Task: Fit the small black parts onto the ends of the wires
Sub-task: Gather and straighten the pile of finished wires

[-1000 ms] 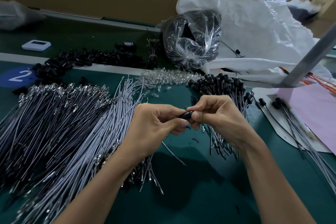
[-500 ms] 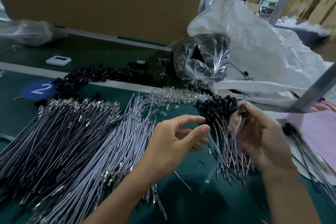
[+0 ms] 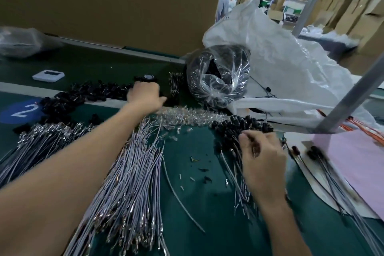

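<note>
- left hand point(image 3: 143, 94) at upper centre, over the black parts point(image 3: 97, 91); fingers hidden, cannot tell;
- right hand point(image 3: 264, 158) at centre right, fingers curled among capped wires point(image 3: 228, 129); hold unclear

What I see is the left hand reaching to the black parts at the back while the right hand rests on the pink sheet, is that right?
Not quite. The head view shows the right hand on the capped wires, not on the pink sheet, which lies apart to its right. The left hand does reach to the black parts at the back.
</note>
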Motion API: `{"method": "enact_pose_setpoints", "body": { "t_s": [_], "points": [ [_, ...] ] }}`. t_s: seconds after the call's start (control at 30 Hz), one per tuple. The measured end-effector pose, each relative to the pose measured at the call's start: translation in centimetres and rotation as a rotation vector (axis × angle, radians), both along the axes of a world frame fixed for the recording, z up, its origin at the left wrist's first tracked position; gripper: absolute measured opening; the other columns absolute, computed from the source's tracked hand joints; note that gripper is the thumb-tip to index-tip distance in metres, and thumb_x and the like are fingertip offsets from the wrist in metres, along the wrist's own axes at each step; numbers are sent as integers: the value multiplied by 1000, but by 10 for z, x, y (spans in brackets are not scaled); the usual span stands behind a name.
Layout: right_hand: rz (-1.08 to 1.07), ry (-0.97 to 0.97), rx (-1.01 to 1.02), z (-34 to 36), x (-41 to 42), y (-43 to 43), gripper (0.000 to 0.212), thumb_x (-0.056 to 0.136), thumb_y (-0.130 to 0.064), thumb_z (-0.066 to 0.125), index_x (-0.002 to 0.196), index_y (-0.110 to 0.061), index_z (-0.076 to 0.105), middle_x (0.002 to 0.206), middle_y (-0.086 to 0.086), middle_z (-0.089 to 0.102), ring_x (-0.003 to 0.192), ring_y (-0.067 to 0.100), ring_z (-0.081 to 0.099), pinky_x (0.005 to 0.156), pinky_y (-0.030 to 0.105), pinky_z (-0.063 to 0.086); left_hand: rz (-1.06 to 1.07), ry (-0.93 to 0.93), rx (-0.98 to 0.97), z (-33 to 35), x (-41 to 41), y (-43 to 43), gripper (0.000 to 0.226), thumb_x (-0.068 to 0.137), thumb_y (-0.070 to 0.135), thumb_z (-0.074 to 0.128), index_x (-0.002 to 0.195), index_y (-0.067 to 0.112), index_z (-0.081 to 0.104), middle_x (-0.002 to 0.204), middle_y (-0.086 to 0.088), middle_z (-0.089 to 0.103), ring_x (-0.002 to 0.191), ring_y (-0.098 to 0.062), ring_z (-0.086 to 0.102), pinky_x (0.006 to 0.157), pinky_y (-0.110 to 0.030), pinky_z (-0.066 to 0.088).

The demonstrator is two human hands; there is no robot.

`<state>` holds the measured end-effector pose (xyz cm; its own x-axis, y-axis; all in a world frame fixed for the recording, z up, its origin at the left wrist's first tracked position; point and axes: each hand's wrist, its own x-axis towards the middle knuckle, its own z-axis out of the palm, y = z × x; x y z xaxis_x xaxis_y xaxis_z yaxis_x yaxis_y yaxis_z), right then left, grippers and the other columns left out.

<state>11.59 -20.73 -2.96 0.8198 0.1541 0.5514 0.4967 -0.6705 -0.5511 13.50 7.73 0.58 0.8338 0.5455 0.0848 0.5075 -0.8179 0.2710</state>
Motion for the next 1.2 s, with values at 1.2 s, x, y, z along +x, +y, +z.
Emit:
{"method": "enact_pose_setpoints", "body": {
  "t_s": [1.2],
  "points": [
    [274,55,-3,-16,-11,15,19,95,-31,57,92,-20,72,80,-17,59,78,6,57,66,11,41,-125,-196,-304,-63,75,36,44,100,21,50,142,11,45,146,-19,35,126,-40,45,106,-41,38]
  ]
}}
